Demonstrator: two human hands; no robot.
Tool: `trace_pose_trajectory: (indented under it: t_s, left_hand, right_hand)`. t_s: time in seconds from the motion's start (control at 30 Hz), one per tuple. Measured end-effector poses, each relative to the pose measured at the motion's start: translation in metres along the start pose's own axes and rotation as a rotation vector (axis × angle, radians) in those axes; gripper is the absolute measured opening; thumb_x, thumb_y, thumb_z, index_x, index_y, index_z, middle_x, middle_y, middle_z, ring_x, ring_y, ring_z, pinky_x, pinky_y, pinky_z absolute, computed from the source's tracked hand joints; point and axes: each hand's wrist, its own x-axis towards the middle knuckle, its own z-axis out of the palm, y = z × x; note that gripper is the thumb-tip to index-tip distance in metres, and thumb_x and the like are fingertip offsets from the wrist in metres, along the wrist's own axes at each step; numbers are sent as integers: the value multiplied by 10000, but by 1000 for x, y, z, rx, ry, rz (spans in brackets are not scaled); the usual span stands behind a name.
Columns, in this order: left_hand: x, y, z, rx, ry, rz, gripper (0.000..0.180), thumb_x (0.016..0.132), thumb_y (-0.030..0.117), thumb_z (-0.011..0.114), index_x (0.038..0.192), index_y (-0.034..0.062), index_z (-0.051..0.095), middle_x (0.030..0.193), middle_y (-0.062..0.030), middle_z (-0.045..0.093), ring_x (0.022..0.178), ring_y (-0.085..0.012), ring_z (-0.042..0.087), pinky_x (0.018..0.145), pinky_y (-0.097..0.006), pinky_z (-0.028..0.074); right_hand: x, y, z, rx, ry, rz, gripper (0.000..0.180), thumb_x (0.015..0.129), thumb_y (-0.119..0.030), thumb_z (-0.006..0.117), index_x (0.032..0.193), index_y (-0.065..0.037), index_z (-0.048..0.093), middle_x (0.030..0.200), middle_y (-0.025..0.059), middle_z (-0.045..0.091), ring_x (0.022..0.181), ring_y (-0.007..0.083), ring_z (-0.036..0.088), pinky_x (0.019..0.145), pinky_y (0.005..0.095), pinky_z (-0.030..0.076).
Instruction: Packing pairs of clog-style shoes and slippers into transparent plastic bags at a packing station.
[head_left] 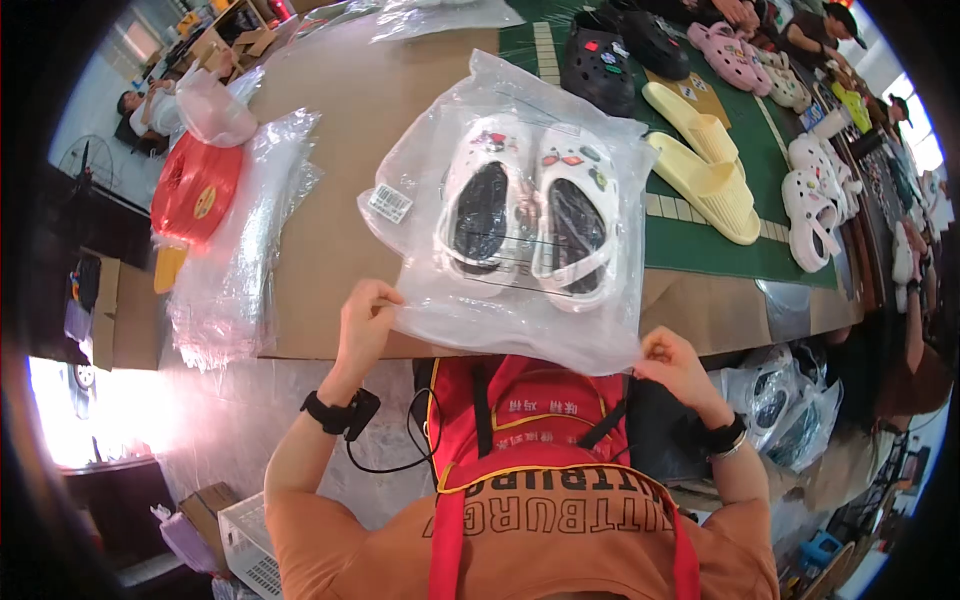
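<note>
Nearest the camera, an orange shirt under a red apron with black straps (530, 440) fills the lower centre of the view. Beyond it, a brown cardboard-covered worktable (330, 200) spans the scene, with a green cutting mat (720, 240) over its right portion. Lying on the near edge of the cardboard is a clear plastic bag (470, 310) containing a pair of white clogs with black insoles and small decorative charms (525, 205); the toes point away from the person and the bag's open end overhangs the table edge toward the apron. The left hand (365, 325) pinches the bag's near left corner, thumb and fingers closed on the film. The right hand (675, 365) pinches the near right corner the same way, fingers curled shut on the plastic. The clogs lie between the two hands and beyond them, clear of the fingertips. A stack of clear plastic bags (240, 260) lies to the left, and pale yellow slides (705, 165) rest on the mat to the right.
</note>
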Motion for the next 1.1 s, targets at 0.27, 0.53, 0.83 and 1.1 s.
trace_pose_trajectory:
  t_s: [0.27, 0.53, 0.83, 1.1]
  left_hand:
    - [-10, 68, 58, 757, -395, 860, 715, 594, 339, 740, 1210, 120, 450, 1302, -170, 356, 1207, -381, 307, 971, -545, 221]
    - [-11, 54, 101, 715, -181, 962, 733, 570, 231, 767, 1190, 97, 400, 1300, -217, 325, 1206, -394, 286, 974, -546, 219]
    - [9, 66, 112, 713, -51, 948, 488, 540, -14, 622, 1012, 89, 551, 1164, -131, 435, 1114, -342, 386, 923, -470, 279]
    - [16, 92, 105, 370, -115, 949, 267, 568, -118, 522, 799, 14, 539, 956, -158, 550, 873, -348, 515, 759, -418, 419]
  right_hand:
    - [40, -10, 7, 308, -84, 156, 417, 912, -388, 433, 1184, -73, 416, 949, 57, 533, 758, 112, 524, 581, 231, 454]
    - [67, 1, 47, 594, -128, 167, 350, 852, -258, 559, 1114, -29, 514, 939, 29, 573, 782, 101, 560, 634, 250, 473]
    - [51, -29, 64, 765, 45, 164, 266, 871, -221, 532, 1097, -86, 495, 1015, 32, 560, 857, 138, 571, 742, 303, 485]
    - [57, 9, 57, 804, -446, 102, 624, 872, -531, 394, 1215, -11, 416, 1166, 176, 488, 968, 280, 559, 749, 369, 493]
